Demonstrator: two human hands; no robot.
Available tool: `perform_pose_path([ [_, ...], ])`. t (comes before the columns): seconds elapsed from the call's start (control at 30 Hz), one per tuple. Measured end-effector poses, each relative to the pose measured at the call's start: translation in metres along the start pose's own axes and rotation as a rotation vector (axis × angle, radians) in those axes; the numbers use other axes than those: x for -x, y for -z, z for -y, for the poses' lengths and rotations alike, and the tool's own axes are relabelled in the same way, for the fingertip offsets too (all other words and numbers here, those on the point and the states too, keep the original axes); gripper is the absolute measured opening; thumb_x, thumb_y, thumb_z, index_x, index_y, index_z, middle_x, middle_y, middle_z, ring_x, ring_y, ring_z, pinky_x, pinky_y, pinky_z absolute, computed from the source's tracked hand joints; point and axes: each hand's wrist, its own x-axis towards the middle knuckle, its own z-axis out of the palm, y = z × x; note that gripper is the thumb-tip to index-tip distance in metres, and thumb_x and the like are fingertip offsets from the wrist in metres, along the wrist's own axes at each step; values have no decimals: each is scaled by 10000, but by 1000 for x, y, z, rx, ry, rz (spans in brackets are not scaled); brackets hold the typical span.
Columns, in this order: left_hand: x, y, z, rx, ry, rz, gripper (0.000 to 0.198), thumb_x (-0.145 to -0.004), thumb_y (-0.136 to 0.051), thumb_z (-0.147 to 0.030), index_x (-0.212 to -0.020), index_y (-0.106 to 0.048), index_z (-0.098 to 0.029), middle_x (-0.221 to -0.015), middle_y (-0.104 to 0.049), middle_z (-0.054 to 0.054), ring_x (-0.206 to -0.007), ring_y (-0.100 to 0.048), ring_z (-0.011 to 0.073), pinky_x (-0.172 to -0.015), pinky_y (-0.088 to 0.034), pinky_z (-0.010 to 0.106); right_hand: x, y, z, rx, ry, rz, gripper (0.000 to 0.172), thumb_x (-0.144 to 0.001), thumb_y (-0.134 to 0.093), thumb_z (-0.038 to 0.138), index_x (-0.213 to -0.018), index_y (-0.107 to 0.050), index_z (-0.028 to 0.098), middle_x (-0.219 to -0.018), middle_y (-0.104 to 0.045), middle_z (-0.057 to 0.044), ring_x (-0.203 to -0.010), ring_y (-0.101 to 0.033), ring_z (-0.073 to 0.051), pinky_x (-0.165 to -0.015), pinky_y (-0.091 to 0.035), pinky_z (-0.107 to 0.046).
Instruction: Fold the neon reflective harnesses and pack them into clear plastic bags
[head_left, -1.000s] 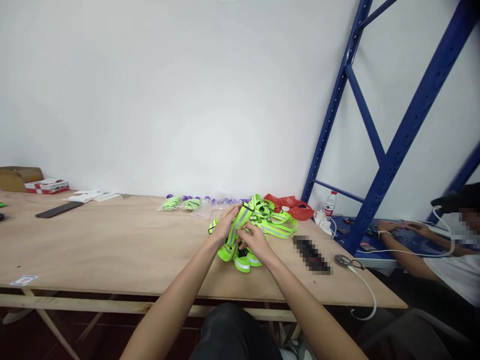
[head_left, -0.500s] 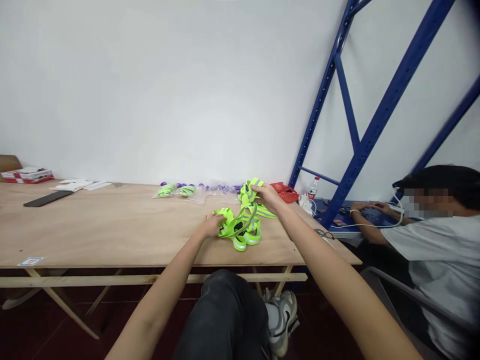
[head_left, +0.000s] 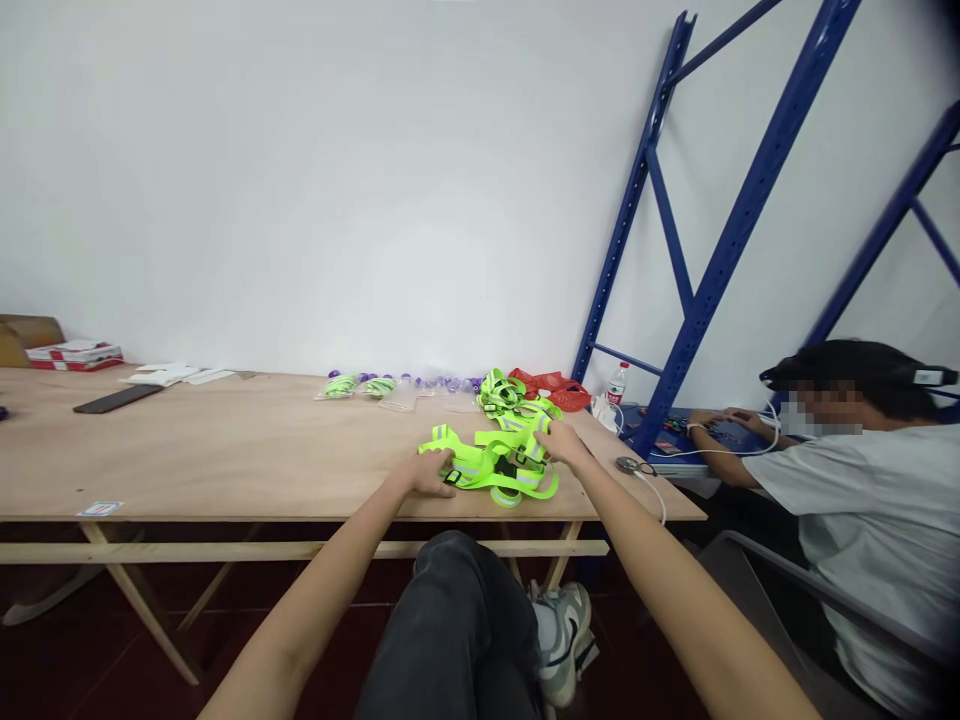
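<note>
Just below the middle of the frame, a green strap lies looped on the surface, both hands on it! The left hand has its fingers part-open at the left end; whether they grip, I can't tell. The right hand has its fingers closed on the strap's right side, near a green pile.

Well left of your left hand, you have a dark flat strip and a red-and-white box; past your right hand, a bottle and blue rack.
</note>
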Motion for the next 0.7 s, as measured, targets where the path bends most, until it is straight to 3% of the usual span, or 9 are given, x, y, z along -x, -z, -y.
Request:
perform_pose_path([
  [0.17, 15, 1, -18, -83, 45, -110, 279, -815, -584, -269, -1073, -625, -172, -1041, -711, 146, -987, -645, 314, -875, -447, 399, 6, -15, 9, 120, 92, -96, 522, -606, -831, 394, -414, -365, 260, -406, -467, -1, -540, -588, -219, -558, -445, -326],
  [0.27, 13, 14, -26, -82, 72, -203, 220, -869, -514, -243, -1027, -662, -200, -1021, -716, 125, -957, -650, 287, -835, -456, 367, 9, -23, 32, 154, 144, -134, 425, -678, -780, 412, -469, -448, 247, -504, -560, -30, -647, -629, -236, -613, -452, -326],
  [0.37, 3, 40, -38, -63, 87, -320, 273, -921, -462, -267, -1114, -653, -236, -1083, -706, 99, -999, -637, 271, -835, -456, 347, 14, -31, 68, 116, 225, -79, 216, -739, -720, 432, -722, -623, 240, -758, -689, -45, -757, -656, -228, -694, -480, -331],
  [0.43, -5, 63, -51, -51, 85, -390, 306, -938, -444, -275, -1185, -623, -248, -1133, -689, 99, -1036, -621, 277, -847, -452, 353, 18, -35, 96, -21, 369, 77, 396, -702, -748, 395, -1042, -643, 223, -1071, -701, -80, -902, -662, -232, -780, -497, -339],
  [0.5, -11, 86, -68, 0, 40, -506, 323, -905, -483, -229, -1201, -611, -249, -1117, -690, 90, -1040, -617, 283, -847, -452, 358, 20, -35, 122, -68, 480, 114, 549, -670, -740, 299, -1193, -595, 212, -1211, -657, -96, -1046, -626, -248, -884, -477, -354],
  [0.6, -12, 115, -94, 94, -65, -685, 393, -819, -535, -138, -1193, -608, -234, -1097, -684, 85, -1015, -619, 276, -848, -456, 351, 17, -24, 150, -84, 491, 23, 339, -727, -539, 168, -1048, -645, 202, -1004, -702, -53, -923, -630, -217, -845, -472, -330],
  [0.7, -7, 134, -103, 124, -64, -757, 485, -777, -522, -81, -1227, -591, -249, -1029, -683, 64, -945, -627, 249, -842, -468, 342, 7, -2, 160, -159, 411, -73, 274, -721, -443, 153, -897, -647, 199, -780, -666, -6, -723, -603, -184, -698, -473, -290],
])
